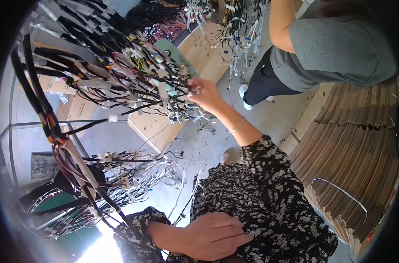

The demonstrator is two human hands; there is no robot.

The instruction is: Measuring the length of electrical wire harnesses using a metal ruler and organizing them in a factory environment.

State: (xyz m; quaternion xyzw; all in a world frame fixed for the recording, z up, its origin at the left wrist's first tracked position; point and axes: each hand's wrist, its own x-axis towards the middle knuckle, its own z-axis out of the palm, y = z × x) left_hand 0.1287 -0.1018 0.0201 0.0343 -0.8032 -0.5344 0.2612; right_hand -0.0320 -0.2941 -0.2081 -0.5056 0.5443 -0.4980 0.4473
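A large hanging bunch of wire harnesses (125, 72), black-sleeved with coloured leads and white tags, fills the upper left. My right hand (203, 93) reaches out to its tip, fingers closed in a pinch on the cable ends there. Exactly which strand or connector lies between the fingertips is hidden. My left hand (217, 236) rests against the dark floral top (269, 197), its fingers extended and lying flat, with nothing in them. A second harness bundle (138, 175) with white leads hangs to the left, above that hand.
A co-worker in a grey shirt (335, 48) stands at the upper right. Stacked flat cardboard (348, 162) rises along the right side. More harnesses (239, 30) hang at the back. Cardboard boxes (79, 107) and a metal frame (37, 124) are at left. Wire scraps lie on the floor.
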